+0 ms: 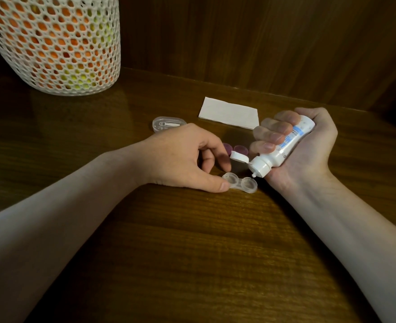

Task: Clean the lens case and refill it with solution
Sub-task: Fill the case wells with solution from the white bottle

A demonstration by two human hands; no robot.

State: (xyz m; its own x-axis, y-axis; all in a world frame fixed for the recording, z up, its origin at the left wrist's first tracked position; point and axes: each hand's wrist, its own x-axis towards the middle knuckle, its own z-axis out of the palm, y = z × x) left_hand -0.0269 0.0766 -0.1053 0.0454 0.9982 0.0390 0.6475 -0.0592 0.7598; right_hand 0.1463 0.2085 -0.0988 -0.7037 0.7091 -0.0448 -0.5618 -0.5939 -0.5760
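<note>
Clear plastic 2-well lens case (239, 183) lies flat on the dark wooden tabletop (192, 252), roughly mid-tabletop, both wells uncapped. Left hand (187, 157) pinches the case's left well, thumb on its near side, fingertips on its far side, other fingers curled. Right hand (304, 145) is wrapped tight around a white squeeze bottle of solution with blue label (283, 148), palm up, fingers curled over the bottle body. Bottle is tilted nozzle-down to the left, white flip cap (239, 157) hinged open; nozzle tip sits just above the case's right well, a drop at the tip. 2 purple round caps (235, 150) sit on the tabletop just behind the case, partly hidden by the left hand and the flip cap. Folded white paper tissue (229, 113) lies flat nearer the back edge. Small clear oval box with a white tool inside (168, 123) sits left of the tissue. White mesh basket holding orange and yellow contents (52, 43) stands at the back-left corner.
</note>
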